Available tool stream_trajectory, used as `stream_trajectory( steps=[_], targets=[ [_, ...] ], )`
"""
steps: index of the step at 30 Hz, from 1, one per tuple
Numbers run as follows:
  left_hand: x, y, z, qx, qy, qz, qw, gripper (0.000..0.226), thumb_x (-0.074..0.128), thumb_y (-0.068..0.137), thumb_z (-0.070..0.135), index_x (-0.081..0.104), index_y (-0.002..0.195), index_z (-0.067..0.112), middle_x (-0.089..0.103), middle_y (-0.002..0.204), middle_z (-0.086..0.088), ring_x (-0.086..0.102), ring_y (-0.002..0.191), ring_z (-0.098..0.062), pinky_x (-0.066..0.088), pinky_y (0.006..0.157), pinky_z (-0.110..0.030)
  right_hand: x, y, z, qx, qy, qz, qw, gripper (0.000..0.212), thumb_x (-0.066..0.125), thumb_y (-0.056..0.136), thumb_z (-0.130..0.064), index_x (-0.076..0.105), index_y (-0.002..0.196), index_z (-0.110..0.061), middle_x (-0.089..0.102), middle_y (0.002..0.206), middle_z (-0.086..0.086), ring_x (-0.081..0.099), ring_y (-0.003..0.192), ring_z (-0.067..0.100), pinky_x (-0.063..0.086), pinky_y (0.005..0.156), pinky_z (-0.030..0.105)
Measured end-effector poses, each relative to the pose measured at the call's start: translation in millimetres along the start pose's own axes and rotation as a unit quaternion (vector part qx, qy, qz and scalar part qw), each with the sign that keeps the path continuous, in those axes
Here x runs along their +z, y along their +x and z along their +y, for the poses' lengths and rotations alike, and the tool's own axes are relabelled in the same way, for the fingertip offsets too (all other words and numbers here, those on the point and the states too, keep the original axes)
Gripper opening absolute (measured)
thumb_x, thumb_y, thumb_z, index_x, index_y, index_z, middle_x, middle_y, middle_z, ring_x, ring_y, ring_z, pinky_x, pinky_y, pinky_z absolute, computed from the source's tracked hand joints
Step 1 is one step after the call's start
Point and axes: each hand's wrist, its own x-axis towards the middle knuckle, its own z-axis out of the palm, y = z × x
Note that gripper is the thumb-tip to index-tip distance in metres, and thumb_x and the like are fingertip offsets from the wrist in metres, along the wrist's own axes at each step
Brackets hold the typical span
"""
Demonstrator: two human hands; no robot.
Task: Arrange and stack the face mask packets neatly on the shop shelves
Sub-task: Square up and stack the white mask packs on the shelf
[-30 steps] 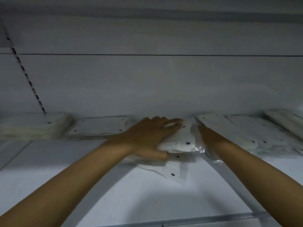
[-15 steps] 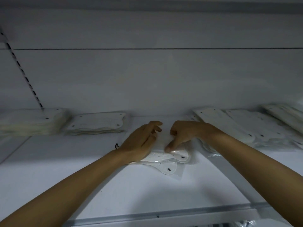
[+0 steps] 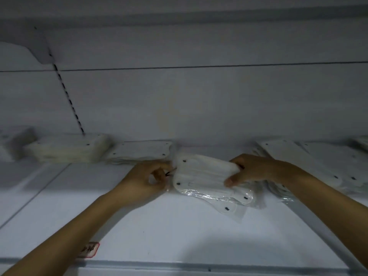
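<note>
Gripping a bundle of mask packets (image 3: 201,172) mid-shelf, right hand (image 3: 256,169) curled round its right end, left hand (image 3: 147,180) pinching its left edge, loose packets (image 3: 229,204) beneath, white shelf (image 3: 159,226) holding stacks left (image 3: 65,148) and right (image 3: 310,158).

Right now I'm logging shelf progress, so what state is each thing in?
Left hand: fingers pinch the bundle's left edge.
Right hand: grips the bundle's right end.
Mask bundle: held tilted between both hands, over loose packets.
Loose packets: lying askew on the shelf.
Two left stacks: flat, against the back wall.
</note>
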Motion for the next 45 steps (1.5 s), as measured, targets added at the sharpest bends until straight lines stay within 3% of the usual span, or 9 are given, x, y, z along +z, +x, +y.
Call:
stream_trajectory(
  steps=[9,17,23,28,32,35,38,42,45],
  targets=[
    [-9,2,-7,-0.053,-0.020,0.062,0.996,0.017,0.057,0.066,0.045,0.065,0.075,0.033,0.063,0.077,0.018,0.055,0.067,-0.002,0.039,0.061,-0.011,2,1,8,-0.045,0.026,-0.014,0.999,0.017,0.082,0.075,-0.021,0.069,0.086,-0.022,0.070,0.073,-0.014,0.064,0.069,0.000,0.048,0.064,0.016],
    [-30,-2,21,-0.111,-0.407,0.159,0.892,0.026,0.036,0.099,0.001,0.049,0.078,0.008,0.067,0.062,-0.002,0.068,0.062,-0.016,0.057,0.071,-0.025,5,1,7,-0.064,0.025,-0.008,0.998,0.017,0.081,0.076,-0.015,0.068,0.086,-0.021,0.071,0.079,-0.009,0.066,0.071,0.002,0.049,0.065,0.016],
    [-31,-3,25,-0.093,-0.338,0.164,0.922,0.004,0.055,0.095,0.015,0.056,0.096,0.019,0.063,0.072,0.008,0.061,0.067,-0.013,0.053,0.058,-0.020,2,-1,-10,-0.114,-0.046,0.089,0.988,0.024,0.084,0.071,-0.027,0.061,0.069,-0.021,0.060,0.060,-0.018,0.053,0.056,-0.002,0.039,0.055,0.016],
    [-21,1,13,-0.074,-0.201,0.079,0.973,0.130,0.089,0.035,0.050,0.019,0.144,0.044,0.038,0.142,0.024,0.039,0.128,0.009,0.038,0.103,-0.017,-19,-13,-52,-0.204,-0.177,0.216,0.938,0.035,0.080,0.073,-0.033,0.047,0.064,-0.036,0.053,0.060,-0.018,0.048,0.057,-0.001,0.036,0.058,0.026],
    [-5,4,10,-0.082,-0.201,0.124,0.968,0.068,0.093,0.059,0.026,0.056,0.115,0.032,0.069,0.103,0.024,0.062,0.098,0.009,0.050,0.081,-0.017,-14,-13,-53,-0.177,-0.154,0.230,0.945,0.035,0.084,0.065,-0.041,0.059,0.088,-0.036,0.060,0.081,-0.018,0.056,0.074,0.001,0.043,0.066,0.029],
    [8,-2,4,-0.077,-0.335,0.094,0.934,0.059,0.089,0.055,0.006,0.063,0.108,0.014,0.072,0.096,-0.005,0.068,0.090,-0.020,0.058,0.076,-0.040,-6,-15,-31,-0.113,-0.059,0.225,0.966,0.069,0.089,0.055,-0.046,0.053,0.114,-0.044,0.059,0.102,-0.019,0.058,0.094,0.001,0.046,0.079,0.025],
    [19,-1,1,-0.066,-0.427,0.083,0.898,0.050,0.080,0.058,-0.016,0.061,0.102,0.001,0.072,0.086,-0.011,0.070,0.080,-0.023,0.056,0.067,-0.030,3,-15,-11,-0.073,0.049,0.238,0.967,0.077,0.090,0.051,-0.043,0.051,0.118,-0.043,0.061,0.103,-0.015,0.056,0.096,-0.002,0.042,0.078,0.016],
    [17,2,-6,-0.042,-0.184,0.159,0.969,0.029,0.085,0.065,0.027,0.065,0.085,0.031,0.070,0.078,0.012,0.065,0.073,-0.009,0.053,0.066,-0.027,15,-11,0,-0.066,0.190,0.274,0.941,0.077,0.090,0.056,-0.021,0.052,0.122,-0.033,0.062,0.093,-0.010,0.058,0.078,0.000,0.043,0.066,0.010],
    [12,1,-1,-0.028,-0.155,0.197,0.968,0.033,0.083,0.073,0.008,0.058,0.087,0.022,0.061,0.064,0.027,0.056,0.059,0.007,0.040,0.055,-0.007,16,-11,1,-0.080,0.307,0.258,0.913,0.063,0.087,0.054,-0.014,0.059,0.110,-0.024,0.061,0.068,-0.010,0.057,0.065,0.005,0.044,0.062,0.012]
  ],
)
